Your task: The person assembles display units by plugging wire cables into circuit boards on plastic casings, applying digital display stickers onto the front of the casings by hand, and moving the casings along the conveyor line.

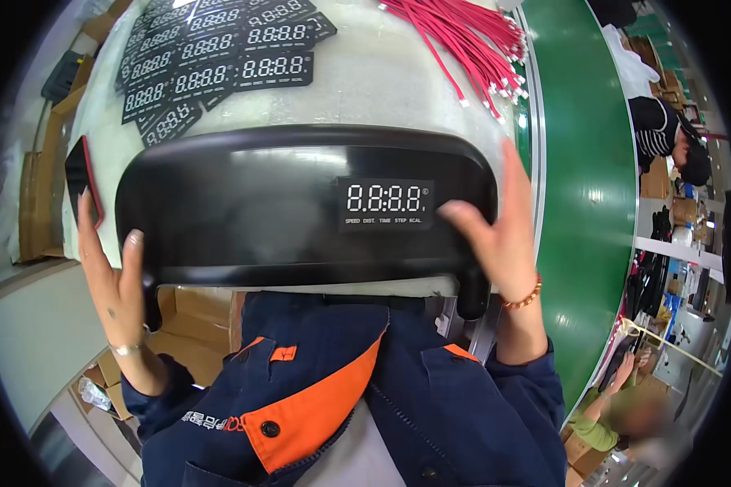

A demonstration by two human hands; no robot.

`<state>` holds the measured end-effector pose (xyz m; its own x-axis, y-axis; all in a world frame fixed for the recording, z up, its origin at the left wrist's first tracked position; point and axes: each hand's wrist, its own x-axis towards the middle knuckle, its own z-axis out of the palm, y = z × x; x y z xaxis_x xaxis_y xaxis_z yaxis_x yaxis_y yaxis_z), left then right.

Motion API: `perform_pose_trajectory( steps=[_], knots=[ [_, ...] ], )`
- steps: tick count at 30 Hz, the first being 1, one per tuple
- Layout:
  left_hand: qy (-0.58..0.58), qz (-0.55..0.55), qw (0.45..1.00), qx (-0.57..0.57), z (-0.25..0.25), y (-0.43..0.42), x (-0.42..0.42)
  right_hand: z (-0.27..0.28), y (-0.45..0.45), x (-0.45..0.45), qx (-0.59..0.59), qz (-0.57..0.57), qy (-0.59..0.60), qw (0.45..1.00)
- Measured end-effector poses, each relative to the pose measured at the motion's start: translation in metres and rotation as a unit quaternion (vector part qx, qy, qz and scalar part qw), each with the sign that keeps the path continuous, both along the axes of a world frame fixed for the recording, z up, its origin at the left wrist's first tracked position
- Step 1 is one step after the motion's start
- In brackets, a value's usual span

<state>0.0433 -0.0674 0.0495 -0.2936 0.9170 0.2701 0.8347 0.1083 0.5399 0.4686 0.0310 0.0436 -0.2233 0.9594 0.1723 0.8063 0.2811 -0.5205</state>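
A glossy black curved plastic panel [244, 211] lies across the table before me, its two short legs pointing toward my body. On its right half sits a dark display label [385, 204] printed with white digits and small words such as SPEED and TIME. My left hand [110, 284] is at the panel's left end, thumb and fingers apart; whether it touches the panel I cannot tell. Beyond its fingertips lies a flat black and red object [81, 178], perhaps a phone. At the right end my right hand [502, 235] is spread, its thumb over the panel beside the label, holding nothing.
Many loose display labels [207, 49] overlap at the table's far left. A bundle of red cables [471, 40] with white connectors lies at the far right. A green conveyor belt [581, 203] runs alongside. Two people [597, 434] are beyond it. Cardboard boxes [195, 325] stand below the table.
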Motion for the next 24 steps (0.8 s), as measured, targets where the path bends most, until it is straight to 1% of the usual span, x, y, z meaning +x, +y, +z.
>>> perform_pose_trajectory(
  steps=[1, 2, 3, 4, 5, 6, 7, 8, 9, 10, 13, 14, 16, 17, 18, 19, 20, 21, 22, 23, 24],
  knots=[
    [-0.035, 0.044, 0.998, -0.031, -0.013, -0.005, -0.014, -0.011, -0.004, 0.006, 0.003, 0.004, 0.005, 1.000],
    [-0.030, 0.047, 0.998, -0.025, -0.021, -0.011, -0.013, -0.020, -0.011, 0.009, -0.021, -0.010, 0.040, 0.999],
    [-0.072, 0.067, 0.995, -0.031, -0.025, -0.012, -0.006, -0.022, -0.016, 0.009, -0.044, -0.025, 0.077, 0.996],
    [-0.115, 0.085, 0.989, -0.035, -0.026, -0.012, 0.001, -0.017, -0.021, 0.007, -0.036, -0.024, 0.083, 0.996],
    [-0.160, 0.101, 0.981, -0.034, -0.024, -0.009, 0.004, -0.005, -0.024, 0.005, -0.008, -0.048, 0.206, 0.977],
    [-0.161, 0.099, 0.982, -0.013, -0.019, -0.002, 0.004, 0.012, -0.022, 0.004, 0.027, -0.064, 0.324, 0.943],
    [-0.293, 0.066, 0.947, 0.111, -0.013, 0.007, 0.003, 0.030, -0.018, 0.002, 0.062, -0.074, 0.439, 0.893],
    [-0.416, 0.028, 0.881, 0.223, -0.006, 0.012, 0.003, 0.043, -0.018, 0.001, 0.088, -0.082, 0.546, 0.829],
    [-0.526, -0.010, 0.788, 0.319, -0.003, 0.011, 0.003, 0.050, -0.023, 0.002, 0.102, -0.090, 0.643, 0.754],
    [-0.526, -0.013, 0.786, 0.325, 0.000, 0.018, 0.001, 0.051, -0.025, 0.007, 0.108, -0.084, 0.643, 0.753],
    [-0.677, -0.157, 0.624, 0.356, 0.014, 0.053, -0.012, 0.041, -0.021, 0.035, 0.138, -0.057, 0.586, 0.796],
    [-0.674, -0.163, 0.622, 0.364, 0.012, 0.053, -0.018, 0.029, -0.024, 0.038, 0.144, -0.050, 0.588, 0.794],
    [-0.742, -0.107, 0.627, 0.211, -0.014, 0.044, -0.038, 0.004, -0.025, 0.043, -0.006, -0.061, 0.706, 0.706],
    [-0.670, -0.100, 0.719, 0.155, -0.038, 0.036, -0.051, 0.003, -0.017, 0.042, -0.003, -0.052, 0.707, 0.706],
    [-0.587, -0.089, 0.799, 0.094, -0.050, 0.030, -0.056, 0.002, -0.011, 0.039, -0.010, -0.078, 0.638, 0.766],
    [-0.586, -0.091, 0.800, 0.097, -0.056, 0.021, -0.059, 0.001, -0.007, 0.036, -0.017, -0.105, 0.564, 0.819],
    [-0.535, -0.039, 0.838, 0.101, -0.055, 0.015, -0.059, 0.001, -0.004, 0.033, -0.024, -0.133, 0.486, 0.864],
    [-0.481, 0.013, 0.870, 0.104, -0.053, 0.010, -0.059, 0.011, 0.014, 0.026, -0.011, -0.125, 0.438, 0.890],
    [-0.425, 0.068, 0.896, 0.108, -0.050, 0.008, -0.058, 0.025, 0.044, 0.015, 0.002, -0.115, 0.387, 0.915],
    [-0.425, 0.069, 0.896, 0.113, -0.040, 0.011, -0.048, 0.028, 0.075, 0.004, 0.033, -0.071, 0.316, 0.946],
    [-0.353, 0.052, 0.931, 0.080, -0.026, 0.017, -0.031, 0.027, 0.111, -0.009, 0.066, -0.026, 0.242, 0.968]
  ],
)
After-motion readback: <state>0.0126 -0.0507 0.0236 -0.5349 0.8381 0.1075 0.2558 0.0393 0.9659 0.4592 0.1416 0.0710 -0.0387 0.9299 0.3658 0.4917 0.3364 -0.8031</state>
